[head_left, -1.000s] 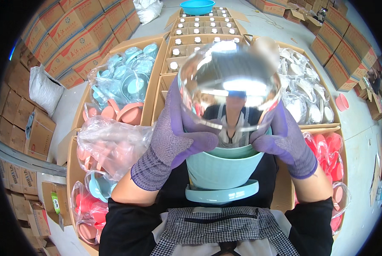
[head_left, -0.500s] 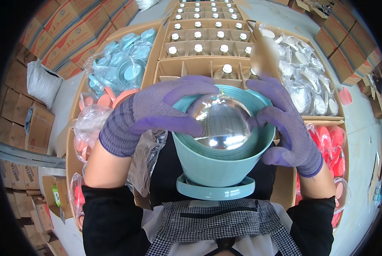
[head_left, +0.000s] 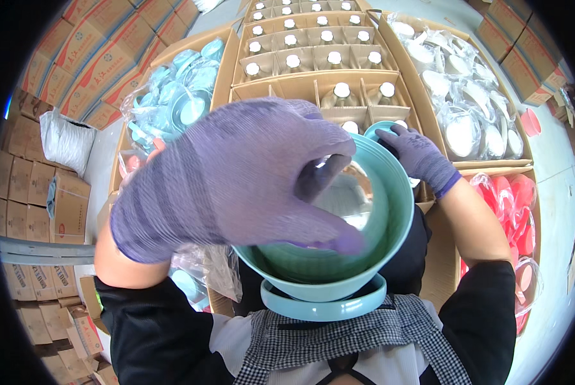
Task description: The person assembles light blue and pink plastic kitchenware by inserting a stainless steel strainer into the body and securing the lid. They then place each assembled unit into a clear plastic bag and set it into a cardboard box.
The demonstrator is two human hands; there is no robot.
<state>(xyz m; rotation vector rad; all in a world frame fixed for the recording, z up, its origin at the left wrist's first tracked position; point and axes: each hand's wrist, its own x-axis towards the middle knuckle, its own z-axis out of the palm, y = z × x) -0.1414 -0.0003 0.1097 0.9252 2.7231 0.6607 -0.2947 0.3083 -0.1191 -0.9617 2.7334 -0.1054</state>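
A stack of teal plant pots sits at my lap, its mouth tipped up toward me, with a teal saucer at its base. Inside lies a shiny silver rounded piece, partly covered by my hand. My left hand, in a purple-grey glove, hovers large over the pot mouth; its thumb stands apart from its curved fingers, with nothing seen held. At the pot's far right rim, my right hand, gloved alike, has its fingers curled over the edge of a small teal round piece. Its fingertips are partly hidden.
Ahead stands a divided carton of white-capped bottles. Bagged teal scoops fill a box at left, bagged white ones a box at right. Bagged red pieces lie near my right arm. Stacked cartons line the left side.
My left hand has lifted off the silver piece toward the camera. The right hand has left the pot's side and moved to the small teal round piece. The pot's mouth sits lower.
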